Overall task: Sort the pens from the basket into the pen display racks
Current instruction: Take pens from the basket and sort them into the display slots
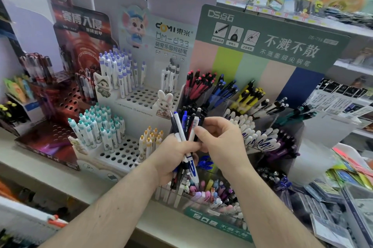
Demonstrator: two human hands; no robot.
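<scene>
The bunch of pens (184,143) stands upright in the left hand (173,159), whose grip is wrapped tight around it, in front of the green pen rack (268,46). The right hand (220,138) pinches one pen near the top. Best to pull that one straight up slowly, hold the others firm, then find the cup with matching pens.

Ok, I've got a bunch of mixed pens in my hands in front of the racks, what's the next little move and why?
Probably pull one pen free with the right hand. The left hand grips a mixed bundle of pens, white, blue and black together, and the right fingers already pinch its top. The green rack keeps colours apart, so they likely go in singly.
</scene>
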